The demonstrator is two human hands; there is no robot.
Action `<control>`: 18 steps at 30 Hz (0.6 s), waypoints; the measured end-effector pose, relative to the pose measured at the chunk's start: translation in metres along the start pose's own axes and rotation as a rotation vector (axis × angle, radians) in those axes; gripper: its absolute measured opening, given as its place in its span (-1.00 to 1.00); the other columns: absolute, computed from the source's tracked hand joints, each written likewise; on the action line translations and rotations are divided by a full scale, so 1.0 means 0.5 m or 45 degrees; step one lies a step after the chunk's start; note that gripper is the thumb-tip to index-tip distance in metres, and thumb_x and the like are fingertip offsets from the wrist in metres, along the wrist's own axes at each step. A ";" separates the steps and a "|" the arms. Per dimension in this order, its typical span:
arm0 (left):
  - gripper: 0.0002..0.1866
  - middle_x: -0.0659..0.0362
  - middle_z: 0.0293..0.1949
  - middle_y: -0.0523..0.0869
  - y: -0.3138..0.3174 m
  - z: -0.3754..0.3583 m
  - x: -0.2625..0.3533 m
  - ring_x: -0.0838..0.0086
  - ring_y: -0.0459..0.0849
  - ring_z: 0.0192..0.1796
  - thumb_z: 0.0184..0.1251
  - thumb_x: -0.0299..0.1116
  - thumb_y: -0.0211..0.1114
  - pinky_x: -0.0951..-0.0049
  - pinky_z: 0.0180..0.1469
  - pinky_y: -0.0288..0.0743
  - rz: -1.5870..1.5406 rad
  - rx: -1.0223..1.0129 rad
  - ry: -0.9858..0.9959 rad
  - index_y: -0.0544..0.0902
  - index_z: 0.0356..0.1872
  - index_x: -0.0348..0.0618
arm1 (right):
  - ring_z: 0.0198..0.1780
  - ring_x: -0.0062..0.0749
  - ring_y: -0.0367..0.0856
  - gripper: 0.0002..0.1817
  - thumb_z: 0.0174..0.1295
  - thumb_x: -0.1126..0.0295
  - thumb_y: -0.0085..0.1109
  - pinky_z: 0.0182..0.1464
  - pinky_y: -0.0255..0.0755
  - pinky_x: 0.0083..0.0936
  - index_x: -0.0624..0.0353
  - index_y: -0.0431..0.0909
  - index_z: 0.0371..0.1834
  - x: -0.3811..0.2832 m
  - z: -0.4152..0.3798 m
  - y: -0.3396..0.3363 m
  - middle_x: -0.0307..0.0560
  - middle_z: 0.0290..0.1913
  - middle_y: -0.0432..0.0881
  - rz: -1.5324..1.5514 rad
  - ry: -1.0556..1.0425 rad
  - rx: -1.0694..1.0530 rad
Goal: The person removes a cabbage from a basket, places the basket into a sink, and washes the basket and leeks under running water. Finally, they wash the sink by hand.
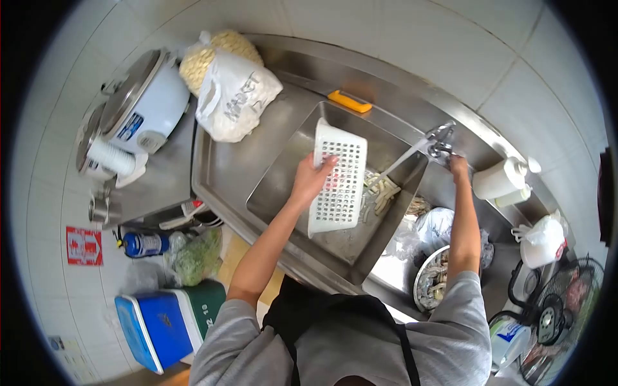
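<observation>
My left hand (pixel 312 180) grips a white perforated plastic basket (pixel 347 209) by its side, thumb over the holes. The basket is tilted on edge above the steel sink basin (pixel 283 174). Pale elongated food pieces (pixel 385 195) lie on the basin floor, partly hidden by the basket. At the back right, my right hand (pixel 458 165) is closed at the handle of the metal tap (pixel 441 138); its fingers are partly hidden. What looks like a stream of water (pixel 402 158) slants from the tap into the basin.
Right of the basin are a bowl of food (pixel 425 280), plastic bags (pixel 434 225), white bottles (pixel 500 181) and a fan (pixel 560 315). A yellow-handled tool (pixel 349 101) lies at the back ledge. A filled bag (pixel 235 96) and rice cooker (pixel 151 106) stand left; cool boxes (pixel 158 328) sit below.
</observation>
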State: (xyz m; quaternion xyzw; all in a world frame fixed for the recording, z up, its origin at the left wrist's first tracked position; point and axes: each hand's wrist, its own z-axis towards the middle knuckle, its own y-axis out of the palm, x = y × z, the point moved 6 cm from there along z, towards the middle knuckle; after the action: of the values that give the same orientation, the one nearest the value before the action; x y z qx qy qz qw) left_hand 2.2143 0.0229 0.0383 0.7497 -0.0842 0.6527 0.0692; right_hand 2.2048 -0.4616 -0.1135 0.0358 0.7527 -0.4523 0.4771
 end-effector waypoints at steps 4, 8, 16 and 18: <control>-0.70 0.18 -0.37 0.60 -0.024 -0.022 0.040 0.61 0.56 -0.41 0.17 -0.26 0.24 0.54 -0.42 0.51 -0.049 0.052 -0.010 0.49 -0.20 -0.28 | -0.47 -0.46 0.47 -0.81 0.11 0.39 -0.08 -0.54 0.38 -0.50 0.23 0.51 -0.33 -0.009 0.049 -0.033 -0.11 -0.51 0.47 0.135 0.258 -0.247; -0.69 0.18 -0.41 0.60 -0.083 -0.019 0.030 0.56 0.58 -0.44 0.15 -0.20 0.25 0.54 -0.44 0.51 -0.435 0.275 -0.213 0.50 -0.24 -0.23 | -0.44 -0.37 0.48 -0.72 0.13 0.34 0.00 -0.46 0.44 -0.45 0.30 0.41 -0.16 -0.025 0.025 -0.086 -0.09 -0.44 0.48 0.662 0.311 -0.216; -0.70 0.13 -0.34 0.55 -0.169 -0.105 0.063 0.48 0.60 -0.36 0.21 -0.22 0.19 0.50 -0.47 0.55 -0.263 0.386 -0.075 0.39 -0.21 -0.22 | -0.12 -0.48 0.45 -0.60 0.20 0.42 0.03 -0.07 0.36 -0.62 0.27 0.30 0.11 -0.087 -0.205 -0.157 -0.03 -0.03 0.44 0.577 -0.386 0.249; -0.73 0.08 -0.27 0.53 -0.161 -0.099 0.030 0.44 0.59 -0.32 0.24 -0.32 0.14 0.49 -0.50 0.54 -0.072 0.248 -0.035 0.33 -0.14 -0.22 | -0.03 -0.45 0.44 -0.64 0.22 0.40 0.01 0.03 0.29 -0.61 0.28 0.36 0.07 -0.173 -0.317 -0.109 -0.03 -0.05 0.49 0.589 -0.521 0.055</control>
State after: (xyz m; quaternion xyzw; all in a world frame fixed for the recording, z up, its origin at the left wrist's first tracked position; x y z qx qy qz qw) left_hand 2.1860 0.1114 0.0604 0.7639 0.0000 0.6452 0.0130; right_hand 2.1168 -0.3477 0.0083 0.1245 0.6030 -0.3452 0.7083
